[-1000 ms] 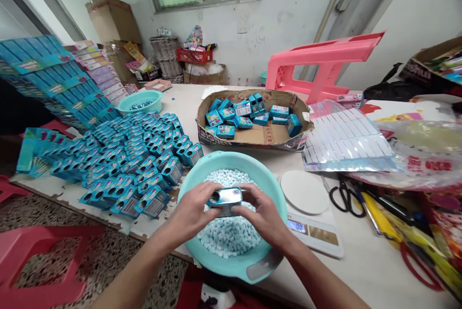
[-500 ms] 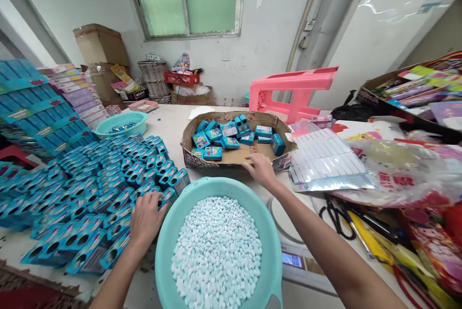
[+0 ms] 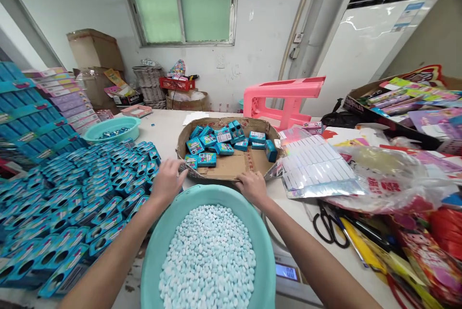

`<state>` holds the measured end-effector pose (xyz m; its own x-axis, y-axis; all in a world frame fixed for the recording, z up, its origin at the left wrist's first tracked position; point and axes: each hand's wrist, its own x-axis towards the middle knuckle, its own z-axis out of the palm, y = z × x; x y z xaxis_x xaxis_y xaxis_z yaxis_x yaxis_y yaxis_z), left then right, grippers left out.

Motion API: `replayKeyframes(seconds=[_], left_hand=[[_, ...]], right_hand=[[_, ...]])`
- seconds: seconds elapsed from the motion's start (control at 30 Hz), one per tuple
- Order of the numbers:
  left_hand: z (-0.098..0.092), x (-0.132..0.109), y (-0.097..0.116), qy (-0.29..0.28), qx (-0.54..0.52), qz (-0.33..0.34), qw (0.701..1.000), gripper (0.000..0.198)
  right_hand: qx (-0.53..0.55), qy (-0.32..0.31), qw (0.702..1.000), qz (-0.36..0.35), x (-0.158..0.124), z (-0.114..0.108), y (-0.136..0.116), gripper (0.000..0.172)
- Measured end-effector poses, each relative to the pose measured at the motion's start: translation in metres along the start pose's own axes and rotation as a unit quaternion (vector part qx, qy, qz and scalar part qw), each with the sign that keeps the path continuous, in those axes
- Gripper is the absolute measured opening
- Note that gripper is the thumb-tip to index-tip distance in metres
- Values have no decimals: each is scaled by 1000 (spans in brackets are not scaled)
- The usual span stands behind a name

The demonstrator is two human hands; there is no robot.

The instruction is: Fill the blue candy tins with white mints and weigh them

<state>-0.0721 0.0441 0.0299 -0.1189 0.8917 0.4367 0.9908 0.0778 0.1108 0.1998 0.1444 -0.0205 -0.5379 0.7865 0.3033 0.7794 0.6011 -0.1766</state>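
Note:
A shallow cardboard box [image 3: 225, 173] stands beyond the basin, with several small blue tins [image 3: 207, 159] lying in it. My right hand [image 3: 252, 186] is at the front rim of this box, its fingers bent over the edge. Near the box's front left corner is my left hand [image 3: 166, 183], thumb apart from the fingers, beside the many blue tins [image 3: 126, 176] standing in rows. I see nothing held in it, though its palm side is hidden. In front of me a turquoise basin [image 3: 150, 256] holds white and pale blue candies [image 3: 209, 256].
A scale [image 3: 287, 273] reading 0.0 sits partly under the basin. Black scissors [image 3: 329, 226] and a yellow cutter [image 3: 361, 241] lie to the right, near plastic packaging [image 3: 382, 174]. Behind the box stands a pink plastic stool [image 3: 285, 95]; a smaller turquoise bowl [image 3: 134, 131] is at the left.
My left hand has moved up and right from the standing tins towards the box. The right hand has shifted slightly down and left along the box's front rim. The view has tilted slightly.

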Motion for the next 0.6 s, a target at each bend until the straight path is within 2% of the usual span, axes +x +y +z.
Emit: replayKeyframes(seconds=[0.07, 0.13, 0.2, 0.27, 0.37, 0.43, 0.53, 0.6], left_hand=[[18, 48, 17, -76, 11, 27, 997, 35], [45, 92, 29, -153, 21, 43, 987, 39], [76, 125, 35, -215, 28, 53, 975, 48], [104, 147, 35, -262, 28, 60, 963, 66], [136, 160, 28, -308, 22, 65, 949, 93], [149, 162, 22, -325, 12, 65, 943, 101], [155, 160, 20, -344, -23, 66, 936, 97], [147, 157, 25, -353, -64, 69, 931, 92]], right_hand=[[0, 0, 1000, -1, -2, 2, 0, 18], [0, 0, 1000, 0, -3, 3, 1, 17], [1, 3, 1000, 1, -3, 4, 2, 16], [9, 4, 1000, 3, -3, 5, 3, 15], [25, 5, 1000, 7, -3, 7, 4, 14], [30, 11, 999, 7, -3, 9, 4, 13], [36, 21, 999, 6, -3, 10, 4, 11], [39, 24, 999, 9, -3, 11, 4, 11]])
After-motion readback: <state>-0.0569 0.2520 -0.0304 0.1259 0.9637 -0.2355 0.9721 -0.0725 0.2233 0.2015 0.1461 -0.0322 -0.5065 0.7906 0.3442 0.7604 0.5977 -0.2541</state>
